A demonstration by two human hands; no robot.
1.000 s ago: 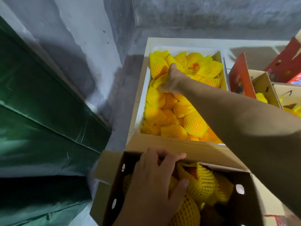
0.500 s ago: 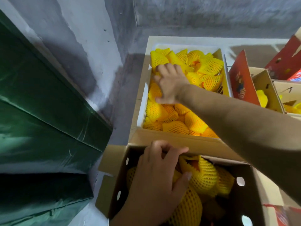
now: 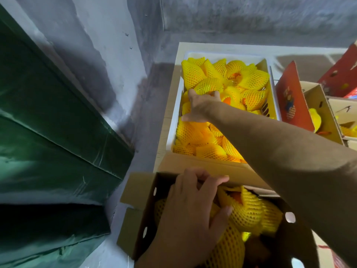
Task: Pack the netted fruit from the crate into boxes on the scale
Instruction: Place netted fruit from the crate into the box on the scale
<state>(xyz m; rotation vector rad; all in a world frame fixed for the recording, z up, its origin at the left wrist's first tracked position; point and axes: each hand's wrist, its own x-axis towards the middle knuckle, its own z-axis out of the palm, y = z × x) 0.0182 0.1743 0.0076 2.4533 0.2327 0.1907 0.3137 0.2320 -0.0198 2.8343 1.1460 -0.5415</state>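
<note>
A white crate [image 3: 173,120] beyond the box holds several fruits in yellow foam netting. My right hand [image 3: 200,107] reaches across into the crate's far half and grips one netted fruit [image 3: 207,86], with its fingers curled up around the fruit's near side. Close to me stands an open cardboard box [image 3: 135,192] with netted fruit [image 3: 245,211] inside. My left hand [image 3: 193,207] rests on the fruit in this box, fingertips at the box's far wall and thumb against a fruit. The scale is hidden.
A green tarpaulin [image 3: 50,132] slopes along the left beside a grey concrete wall [image 3: 108,45]. At the right stand more cardboard boxes with red flaps [image 3: 291,101], one holding a netted fruit [image 3: 314,120]. The crate sits on a pale board [image 3: 168,105].
My right hand has drawn back from the crate's far end, turned, and closed around a netted fruit. My left hand has stayed on the fruit in the near box.
</note>
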